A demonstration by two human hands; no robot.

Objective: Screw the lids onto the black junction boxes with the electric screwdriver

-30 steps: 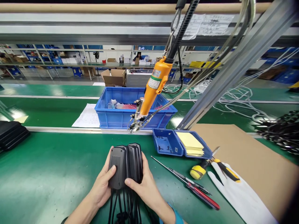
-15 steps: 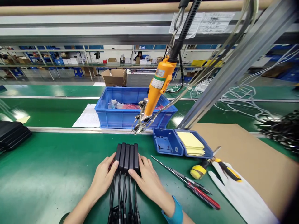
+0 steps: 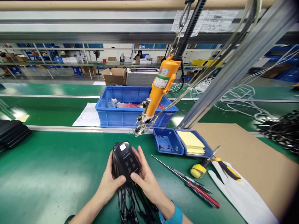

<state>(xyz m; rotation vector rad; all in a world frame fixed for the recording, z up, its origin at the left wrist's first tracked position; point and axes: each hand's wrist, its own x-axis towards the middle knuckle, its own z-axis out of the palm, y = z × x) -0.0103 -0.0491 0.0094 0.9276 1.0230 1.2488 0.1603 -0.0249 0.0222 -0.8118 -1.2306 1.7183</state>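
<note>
Both my hands grip a stack of black power adapters (image 3: pixel 125 161) low in the middle of the green bench. The top one faces me and carries a small white label. My left hand (image 3: pixel 109 182) wraps the stack's left side with its thumb under the near edge. On the stack's right side my right hand (image 3: pixel 144 176) is closed round it, thumb across the front. The adapters' black cords (image 3: pixel 130 202) hang in a bundle between my wrists. An orange electric screwdriver (image 3: pixel 161 85) hangs on a cable just beyond the stack.
A large blue crate (image 3: pixel 130 119) stands behind the rail beside a paper sheet (image 3: pixel 87 116). To the right lie a small blue bin (image 3: pixel 168 144) with yellow pads, screwdrivers (image 3: pixel 187 182), a white glove (image 3: pixel 243 194) and brown cardboard (image 3: pixel 252 155). Black cases (image 3: pixel 11 133) sit at the left edge.
The adapters stood on edge in a row on the bench half a second ago. Both hands have now gathered and turned them so a flat face points at me.
</note>
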